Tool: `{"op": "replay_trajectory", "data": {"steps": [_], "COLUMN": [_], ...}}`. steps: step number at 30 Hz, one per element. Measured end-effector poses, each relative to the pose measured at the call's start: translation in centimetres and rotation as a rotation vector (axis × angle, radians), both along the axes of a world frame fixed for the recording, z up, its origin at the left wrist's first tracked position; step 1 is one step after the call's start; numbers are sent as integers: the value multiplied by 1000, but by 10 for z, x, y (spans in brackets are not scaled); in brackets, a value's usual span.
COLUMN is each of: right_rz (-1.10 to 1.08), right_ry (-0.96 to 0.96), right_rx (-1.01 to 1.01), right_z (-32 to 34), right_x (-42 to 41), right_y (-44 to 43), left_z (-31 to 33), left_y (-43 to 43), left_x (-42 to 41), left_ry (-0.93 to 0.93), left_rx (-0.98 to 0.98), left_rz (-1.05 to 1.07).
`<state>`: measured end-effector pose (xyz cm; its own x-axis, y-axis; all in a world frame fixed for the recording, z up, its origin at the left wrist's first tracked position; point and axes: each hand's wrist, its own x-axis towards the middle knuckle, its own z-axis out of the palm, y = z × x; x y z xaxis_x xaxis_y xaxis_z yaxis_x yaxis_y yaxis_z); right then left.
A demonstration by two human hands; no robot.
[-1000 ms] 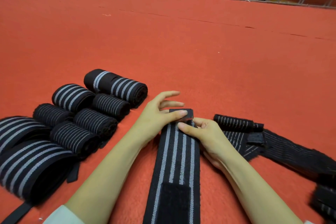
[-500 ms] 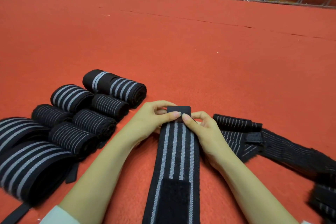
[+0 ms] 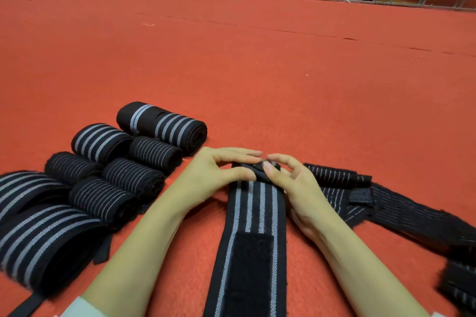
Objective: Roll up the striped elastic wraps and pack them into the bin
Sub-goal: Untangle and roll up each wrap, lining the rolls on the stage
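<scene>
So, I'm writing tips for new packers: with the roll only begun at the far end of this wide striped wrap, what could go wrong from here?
1. The left hand and right hand pinch just a small first fold of the wide striped wrap; a crooked start would likely make the roll cone out.
2. Its black fastener patch, nearer the person, may snag the loose wraps lying beside the right forearm.

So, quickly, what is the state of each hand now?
Left hand: pinches the far end of the wrap.
Right hand: pinches the same end.
</scene>
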<state>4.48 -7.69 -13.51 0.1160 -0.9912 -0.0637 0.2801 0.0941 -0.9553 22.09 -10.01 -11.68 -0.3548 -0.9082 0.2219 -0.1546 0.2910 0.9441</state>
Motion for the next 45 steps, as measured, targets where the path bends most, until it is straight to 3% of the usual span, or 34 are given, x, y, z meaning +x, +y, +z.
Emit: {"op": "replay_trajectory", "data": {"steps": [3, 7, 12, 19, 24, 29, 33, 37, 45], "right_rz": [-12, -32, -47, -12, -28, -73, -71, -57, 33], "right_ry": [-26, -6, 106, 210, 72, -46, -61, -15, 39], "right_rx": [-29, -60, -84, -194, -118, 31, 21, -29, -26], "right_z": [0, -1, -11, -10, -9, -7, -8, -6, -6], "right_x": [0, -2, 3, -1, 3, 4, 1, 1, 0], "right_y": [-1, -3, -5, -4, -4, -6, -6, -4, -3], "left_z": [0, -5, -6, -4, -3, -10, -10, -11, -6], "left_y": [0, 0, 2, 3, 4, 1, 0, 1, 0], "left_x": [-1, -6, -10, -13, -16, -17, -13, -15, -10], "left_ry": [29, 61, 75, 38, 79, -2, 24, 49, 86], "left_rx": [46, 273, 132, 108, 39, -121, -4, 306, 176], "left_rz": [32, 21, 124, 68, 79, 54, -11, 9, 77]}}
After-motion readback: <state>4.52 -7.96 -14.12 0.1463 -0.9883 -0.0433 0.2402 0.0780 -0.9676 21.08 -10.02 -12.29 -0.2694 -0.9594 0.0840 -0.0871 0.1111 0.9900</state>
